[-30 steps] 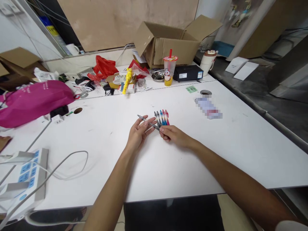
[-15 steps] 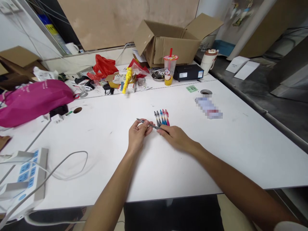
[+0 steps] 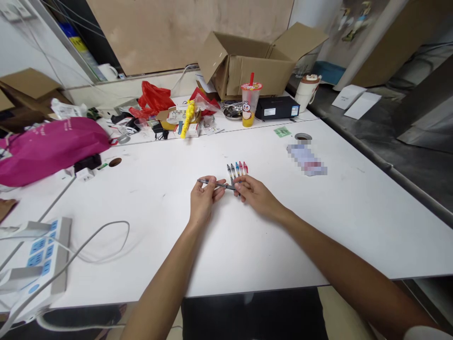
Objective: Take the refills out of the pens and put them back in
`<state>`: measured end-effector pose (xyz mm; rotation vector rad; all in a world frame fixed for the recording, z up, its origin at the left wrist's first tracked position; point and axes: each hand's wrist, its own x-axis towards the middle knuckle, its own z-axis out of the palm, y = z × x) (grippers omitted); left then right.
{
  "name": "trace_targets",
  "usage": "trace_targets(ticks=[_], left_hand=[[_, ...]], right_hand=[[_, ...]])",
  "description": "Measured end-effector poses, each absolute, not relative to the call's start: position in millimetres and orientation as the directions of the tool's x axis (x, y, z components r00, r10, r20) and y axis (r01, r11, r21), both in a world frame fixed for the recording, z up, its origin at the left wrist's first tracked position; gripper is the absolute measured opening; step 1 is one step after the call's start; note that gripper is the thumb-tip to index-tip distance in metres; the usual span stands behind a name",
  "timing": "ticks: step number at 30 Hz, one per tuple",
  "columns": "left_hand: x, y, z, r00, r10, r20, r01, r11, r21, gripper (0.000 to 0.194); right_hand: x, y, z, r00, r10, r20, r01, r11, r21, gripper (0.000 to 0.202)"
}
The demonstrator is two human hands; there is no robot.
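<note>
Between my hands a dark grey pen is held sideways above the white table. My left hand is closed, pinching the pen's left part between thumb and fingers. The fingertips of my right hand are closed on the pen's right end. Just beyond the right fingers lies a row of several pens: dark ones at the left, a blue pen in the middle, and a red pen at the right. My right hand hides their near ends.
A power strip with a looping cable lies at the left, near a magenta bag. Along the back stand a drink cup, a black box and a cardboard box. A tape roll lies at the right.
My right hand has shifted its grip toward the pen's right end, its fingers now more bent. My left hand still holds the pen, which sits slightly more level.
</note>
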<state>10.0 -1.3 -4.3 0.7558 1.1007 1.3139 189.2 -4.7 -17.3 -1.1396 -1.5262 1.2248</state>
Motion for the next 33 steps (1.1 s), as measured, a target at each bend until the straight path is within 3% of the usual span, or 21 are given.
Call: trace_targets(ticks=[9, 14, 23, 33], left_hand=[[9.5, -1.2, -3.1, -0.130, 0.964, -0.233, -0.317, 0.182, 0.931, 0.033], [9.6, -2.2, -3.9, -0.126, 0.965, -0.231, -0.303, 0.184, 0.935, 0.034], [12.7, -0.5, 1.4, -0.084, 0.932, -0.353, -0.410, 0.290, 0.865, 0.039], [6.0, 2.1, 3.4, -0.145, 0.932, -0.331, -0.500, 0.220, 0.837, 0.033]], right_hand=[[191.3, -3.4, -19.3, -0.202, 0.971, 0.128, 0.177, 0.165, -0.970, 0.028], [190.7, -5.0, -14.2, -0.218, 0.972, 0.089, 0.193, 0.132, -0.972, 0.024], [197.0, -3.8, -10.9, -0.168, 0.930, 0.326, 0.209, 0.357, -0.910, 0.012], [208.7, 2.3, -4.5, -0.087, 0.960, 0.266, 0.181, 0.278, -0.944, 0.025]])
